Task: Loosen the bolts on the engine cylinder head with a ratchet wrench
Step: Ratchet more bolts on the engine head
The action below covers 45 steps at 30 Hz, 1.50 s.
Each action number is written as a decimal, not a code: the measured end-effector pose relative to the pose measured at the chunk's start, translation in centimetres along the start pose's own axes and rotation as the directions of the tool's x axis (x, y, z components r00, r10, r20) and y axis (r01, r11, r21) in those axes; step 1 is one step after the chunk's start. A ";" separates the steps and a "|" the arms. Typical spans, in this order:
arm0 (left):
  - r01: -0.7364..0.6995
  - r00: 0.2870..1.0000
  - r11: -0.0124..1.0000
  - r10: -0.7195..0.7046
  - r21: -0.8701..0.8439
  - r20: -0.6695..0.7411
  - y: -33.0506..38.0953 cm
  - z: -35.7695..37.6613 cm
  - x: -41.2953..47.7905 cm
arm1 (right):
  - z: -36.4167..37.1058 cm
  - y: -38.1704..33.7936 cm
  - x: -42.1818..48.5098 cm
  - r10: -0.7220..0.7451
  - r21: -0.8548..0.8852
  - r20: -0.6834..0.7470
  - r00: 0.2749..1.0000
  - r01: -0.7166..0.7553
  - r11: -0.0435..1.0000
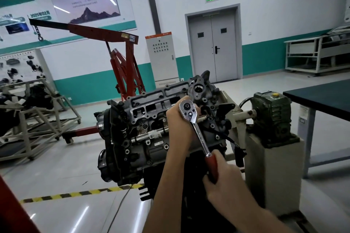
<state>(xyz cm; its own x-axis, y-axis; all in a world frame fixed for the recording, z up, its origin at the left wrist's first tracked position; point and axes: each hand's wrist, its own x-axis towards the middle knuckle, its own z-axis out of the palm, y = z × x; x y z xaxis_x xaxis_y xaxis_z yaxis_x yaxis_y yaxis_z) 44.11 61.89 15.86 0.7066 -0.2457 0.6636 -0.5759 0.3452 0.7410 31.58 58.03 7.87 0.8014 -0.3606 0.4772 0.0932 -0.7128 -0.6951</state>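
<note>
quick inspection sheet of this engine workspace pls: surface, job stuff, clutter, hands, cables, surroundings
surface: grey floor with a yellow-black tape line; engine mounted on a beige stand
job's things: cylinder head faces the camera; ratchet wrench set on its right part
clutter: rack with dark engine parts at left
hands: left hand holds the wrench head; right hand grips its red handle
cables: black cable with a connector hangs on the engine's right side; thin cable lies on the floor
surroundings: red engine hoist, grey cabinet, double door, dark table
</note>
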 end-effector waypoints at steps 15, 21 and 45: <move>-0.187 0.982 0.949 0.175 0.255 0.069 0.0 -0.9 -0.5 | -9.3 3.0 5.7 -0.220 -0.429 0.166 0.961 0.271 0.862; -0.156 0.985 0.980 0.164 0.122 -0.053 -0.5 1.1 -1.0 | 1.0 0.1 -0.5 0.055 0.022 -0.067 0.996 -0.053 0.998; -0.158 0.980 0.969 0.177 0.190 -0.091 0.1 0.8 -1.0 | -1.2 0.5 0.6 -0.045 -0.083 -0.011 0.999 0.044 0.996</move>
<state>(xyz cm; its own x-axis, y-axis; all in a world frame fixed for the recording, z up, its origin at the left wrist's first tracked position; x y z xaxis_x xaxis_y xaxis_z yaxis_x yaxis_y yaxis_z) 43.02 61.43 15.39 0.6277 -0.0976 0.7723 -0.7475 0.2014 0.6330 31.46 56.75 8.46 0.7898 -0.3350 0.5139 0.0787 -0.7754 -0.6265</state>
